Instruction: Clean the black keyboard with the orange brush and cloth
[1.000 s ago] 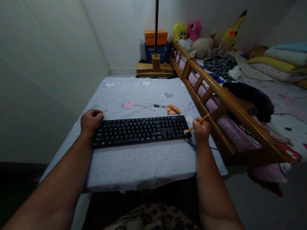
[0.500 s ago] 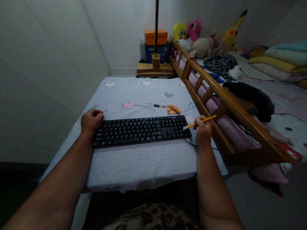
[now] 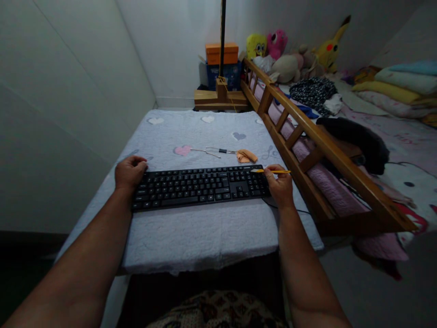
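A black keyboard point(image 3: 191, 186) lies flat across the cloth-covered table. My left hand point(image 3: 129, 172) is closed at its left end, fingers curled and thumb against the upper left corner. My right hand point(image 3: 280, 184) pinches a small brush point(image 3: 278, 171) with a yellow handle and pale bristles. The bristles point left, over the top of the number pad. Behind the keyboard lie a wire keycap puller point(image 3: 222, 151) with a black sleeve and a crumpled orange cloth point(image 3: 246, 156). Part of the keyboard's right end is hidden by my right hand.
A wooden bed rail point(image 3: 303, 130) runs close along the table's right side. Past it, the bed holds plush toys point(image 3: 287, 67), clothes and folded bedding point(image 3: 406, 86). An orange box point(image 3: 221, 53) and a wooden stand point(image 3: 205, 97) are behind the table. The keyboard's cable point(image 3: 300, 210) trails right.
My right hand has moved left and slightly away from me, carrying the brush tip from the number pad's lower keys to its top edge. The left hand and keyboard stay put.
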{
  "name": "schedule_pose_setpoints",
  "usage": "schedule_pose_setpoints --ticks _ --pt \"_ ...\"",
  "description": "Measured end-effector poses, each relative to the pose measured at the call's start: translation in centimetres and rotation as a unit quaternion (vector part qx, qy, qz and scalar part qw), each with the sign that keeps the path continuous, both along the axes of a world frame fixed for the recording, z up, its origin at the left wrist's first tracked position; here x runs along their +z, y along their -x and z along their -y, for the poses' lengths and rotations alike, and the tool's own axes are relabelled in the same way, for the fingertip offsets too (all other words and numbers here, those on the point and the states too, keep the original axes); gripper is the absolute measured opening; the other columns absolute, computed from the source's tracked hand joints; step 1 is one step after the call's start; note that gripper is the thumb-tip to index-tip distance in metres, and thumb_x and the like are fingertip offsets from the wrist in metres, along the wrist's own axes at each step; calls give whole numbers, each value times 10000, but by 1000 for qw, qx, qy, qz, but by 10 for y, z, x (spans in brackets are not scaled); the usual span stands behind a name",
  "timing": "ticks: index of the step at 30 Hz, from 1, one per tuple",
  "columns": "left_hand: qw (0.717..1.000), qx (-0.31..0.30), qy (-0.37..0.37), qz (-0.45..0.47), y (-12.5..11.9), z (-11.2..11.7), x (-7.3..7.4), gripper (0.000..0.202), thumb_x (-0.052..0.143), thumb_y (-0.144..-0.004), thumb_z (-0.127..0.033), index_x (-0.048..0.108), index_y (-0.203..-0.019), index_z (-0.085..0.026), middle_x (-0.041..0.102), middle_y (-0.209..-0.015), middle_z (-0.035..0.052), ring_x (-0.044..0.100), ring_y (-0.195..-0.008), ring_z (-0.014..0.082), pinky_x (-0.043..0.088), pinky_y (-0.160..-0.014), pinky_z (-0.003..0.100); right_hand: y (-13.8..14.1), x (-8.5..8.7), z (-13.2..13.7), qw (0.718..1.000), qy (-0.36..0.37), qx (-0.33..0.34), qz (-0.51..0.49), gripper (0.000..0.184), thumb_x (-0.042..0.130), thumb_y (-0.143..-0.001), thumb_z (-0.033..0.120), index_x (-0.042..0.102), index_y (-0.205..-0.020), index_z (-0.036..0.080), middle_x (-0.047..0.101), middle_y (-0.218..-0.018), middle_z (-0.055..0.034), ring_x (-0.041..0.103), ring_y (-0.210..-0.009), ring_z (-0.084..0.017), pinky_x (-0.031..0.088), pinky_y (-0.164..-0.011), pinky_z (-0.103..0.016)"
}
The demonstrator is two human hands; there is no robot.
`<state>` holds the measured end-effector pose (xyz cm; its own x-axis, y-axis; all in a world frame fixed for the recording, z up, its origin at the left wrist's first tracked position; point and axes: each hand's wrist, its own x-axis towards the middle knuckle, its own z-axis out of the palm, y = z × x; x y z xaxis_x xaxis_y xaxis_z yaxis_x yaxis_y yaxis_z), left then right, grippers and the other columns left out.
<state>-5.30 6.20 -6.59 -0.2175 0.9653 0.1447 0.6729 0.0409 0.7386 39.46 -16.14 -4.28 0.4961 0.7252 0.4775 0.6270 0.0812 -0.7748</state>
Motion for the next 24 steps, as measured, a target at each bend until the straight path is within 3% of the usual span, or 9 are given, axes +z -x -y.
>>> schedule_pose_setpoints --ticks 6,15,24 --pt "1000 -1 -3 0 0 1 0 286 645 -666 -333 743 -893 -188 710 -832 22 624 -797 208 556 -914 353 2 5 4 1000 5 9 -1 267 608 -934 440 614 -737 260 620 -651 25 598 -705 -200 467 -764 -343" --pt "1000 4 -1 1 -2 2 3 277 655 -676 -312 752 -902 -184 715 -830 17 634 -804 209 559 -908 355 4 6 0 1000 5 9 5 224 618 -924 447 648 -808 258 692 -782 -8 634 -815 -225 475 -815 -365" --pt "1000 1 -5 -2 0 2 1 278 654 -685 -316 752 -907 -183 713 -824 17 646 -803 207 554 -882 345 0 2 6 998 -18 2 -55 282 586 -916 423 574 -689 256 555 -613 34 554 -653 -191 434 -693 -336"
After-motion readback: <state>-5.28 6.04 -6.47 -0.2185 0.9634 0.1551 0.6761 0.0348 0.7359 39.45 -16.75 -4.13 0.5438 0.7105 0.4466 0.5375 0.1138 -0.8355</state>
